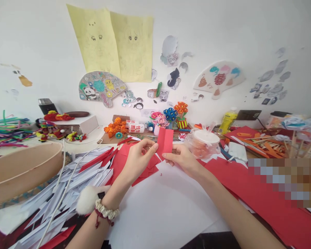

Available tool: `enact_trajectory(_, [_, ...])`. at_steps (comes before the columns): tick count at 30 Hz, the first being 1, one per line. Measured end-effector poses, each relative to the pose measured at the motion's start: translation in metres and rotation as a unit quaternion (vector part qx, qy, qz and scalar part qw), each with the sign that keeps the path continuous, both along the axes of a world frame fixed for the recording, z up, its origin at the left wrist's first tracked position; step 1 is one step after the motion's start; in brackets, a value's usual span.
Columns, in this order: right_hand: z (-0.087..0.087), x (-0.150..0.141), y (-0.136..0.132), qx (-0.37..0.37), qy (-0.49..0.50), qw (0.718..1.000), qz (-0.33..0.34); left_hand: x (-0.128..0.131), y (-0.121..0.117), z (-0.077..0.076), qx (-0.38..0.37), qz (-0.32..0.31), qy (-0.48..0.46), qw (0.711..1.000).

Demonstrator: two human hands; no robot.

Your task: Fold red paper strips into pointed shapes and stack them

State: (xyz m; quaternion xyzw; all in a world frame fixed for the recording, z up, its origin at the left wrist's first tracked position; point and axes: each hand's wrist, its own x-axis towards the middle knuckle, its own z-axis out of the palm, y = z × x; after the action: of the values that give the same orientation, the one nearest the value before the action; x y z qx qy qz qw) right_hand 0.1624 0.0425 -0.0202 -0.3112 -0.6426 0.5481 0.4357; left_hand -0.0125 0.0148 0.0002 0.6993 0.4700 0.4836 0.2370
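Note:
A small red piece of paper [168,140] with a crease down its middle is held up between my hands. My left hand [142,152] pinches its left edge between thumb and fingers. At the lower right corner, my right hand [180,155] grips it the same way. Beneath them lies a large white sheet of paper [160,204] with a tiny dark red speck near its far end. Just behind my left hand is a pile of red paper pieces [121,160].
Folded white paper strips [93,173] heap up at left beside a round tan basket [26,169]. Long red paper [248,190] covers the right side. Along the wall stand craft flowers [181,110], a lidded plastic cup [204,138] and a yellow bottle [228,121]. A white cable [63,173] crosses the strips.

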Motion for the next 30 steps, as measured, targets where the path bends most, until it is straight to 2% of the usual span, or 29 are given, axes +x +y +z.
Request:
enact_trajectory(5, [0.002, -0.002, -0.005, -0.015, -0.079, 0.994, 0.072, 0.000, 0.003, -0.004, -0.044, -0.013, -0.016, 0.999])
enact_trajectory(11, [-0.005, -0.004, 0.000, -0.017, 0.002, 0.999, -0.038, 0.002, -0.001, -0.004, -0.067, -0.039, 0.030, 0.996])
enact_trajectory(14, [-0.006, -0.003, 0.002, -0.004, -0.008, 0.999, -0.042, 0.005, -0.003, -0.002, -0.040, 0.011, 0.088, 0.995])
enact_trajectory(17, [-0.006, -0.005, -0.001, -0.004, -0.040, 0.999, -0.001, 0.006, -0.004, 0.000, 0.001, 0.077, 0.112, 0.991])
enact_trajectory(19, [-0.005, -0.008, -0.004, -0.013, -0.050, 0.998, 0.024, 0.005, -0.005, 0.001, 0.007, 0.077, 0.117, 0.990])
enact_trajectory(22, [-0.006, -0.011, -0.006, -0.014, -0.051, 0.999, 0.005, 0.004, -0.005, 0.001, 0.011, 0.069, 0.127, 0.989])
enact_trajectory(26, [-0.009, -0.011, -0.004, -0.055, -0.027, 0.998, 0.027, 0.004, -0.007, -0.001, 0.091, 0.127, 0.175, 0.972])
enact_trajectory(28, [-0.011, -0.010, -0.003, -0.053, -0.023, 0.998, 0.025, 0.005, -0.007, -0.002, 0.129, 0.145, 0.206, 0.959])
enact_trajectory(30, [-0.011, -0.010, -0.002, -0.042, -0.025, 0.999, 0.007, 0.006, -0.007, -0.001, 0.120, 0.142, 0.179, 0.966])
